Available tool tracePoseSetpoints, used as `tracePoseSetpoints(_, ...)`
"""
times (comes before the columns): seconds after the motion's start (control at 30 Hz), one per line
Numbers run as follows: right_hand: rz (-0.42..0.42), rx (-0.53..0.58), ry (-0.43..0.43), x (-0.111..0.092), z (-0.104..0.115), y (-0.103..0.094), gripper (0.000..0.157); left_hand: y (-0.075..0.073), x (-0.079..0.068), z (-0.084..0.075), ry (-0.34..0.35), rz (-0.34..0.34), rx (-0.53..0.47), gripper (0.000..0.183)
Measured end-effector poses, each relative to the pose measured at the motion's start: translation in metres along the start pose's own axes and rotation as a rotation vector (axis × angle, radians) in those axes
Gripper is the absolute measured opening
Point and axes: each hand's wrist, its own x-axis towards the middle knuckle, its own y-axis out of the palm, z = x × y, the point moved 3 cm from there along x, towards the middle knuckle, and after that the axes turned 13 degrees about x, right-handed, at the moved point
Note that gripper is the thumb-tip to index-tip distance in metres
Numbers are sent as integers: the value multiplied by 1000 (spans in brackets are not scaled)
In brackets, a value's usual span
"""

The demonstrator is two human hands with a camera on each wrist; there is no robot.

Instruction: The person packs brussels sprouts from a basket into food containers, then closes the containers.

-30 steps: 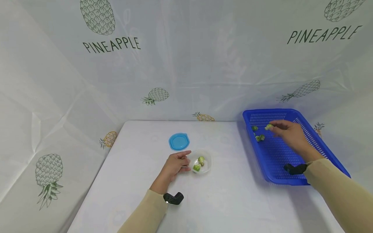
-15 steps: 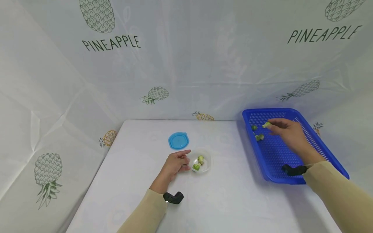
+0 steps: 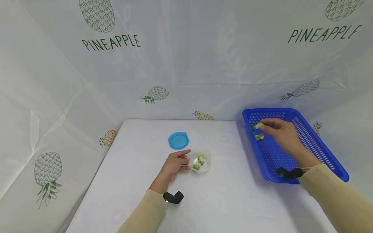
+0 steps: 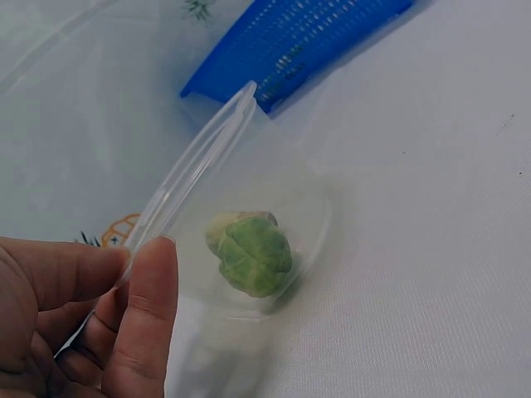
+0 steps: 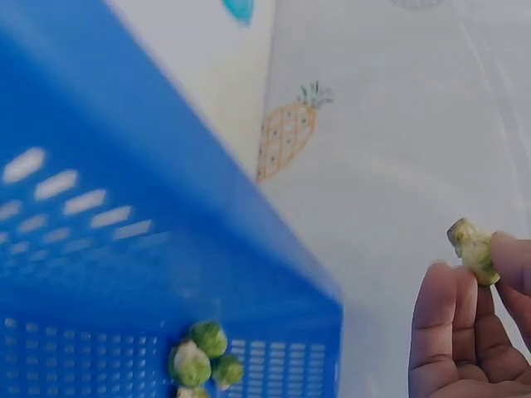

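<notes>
My right hand (image 3: 281, 134) pinches a Brussels sprout (image 5: 474, 253) between thumb and fingertips, above the far left part of a blue plastic basket (image 3: 257, 158). Several more Brussels sprouts (image 5: 191, 365) lie inside against the basket's wall. With thumb and fingers, my left hand (image 3: 174, 164) grips the rim of a small clear plastic container (image 4: 236, 120) standing on the table. Inside that container are two Brussels sprouts (image 3: 200, 159); one partly covers the other in the left wrist view.
Behind the container lies a light blue lid (image 3: 178, 141) on the white-covered table (image 3: 221, 200). A pale sheet with printed pineapples (image 3: 204, 71) rises behind the table. The basket stands at the right, its long side slanting.
My right hand has moved left across the basket with the sprout, toward the sprouts at its far left side. The left hand and container have stayed in place.
</notes>
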Motion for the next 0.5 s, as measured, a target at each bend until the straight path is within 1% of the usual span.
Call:
tracePoseSetpoints(0.13, 18, 57, -17, -1, 3, 8, 52, 0, 0, -1, 16, 6, -10, 47)
tracePoseSetpoints(0.33, 25, 151, -53, -4, 8, 25, 44, -1, 2, 1, 19, 7, -12, 47)
tracePoseSetpoints(0.5, 35, 161, -55, -7, 10, 39, 39, -1, 2, 1, 16, 4, -14, 47)
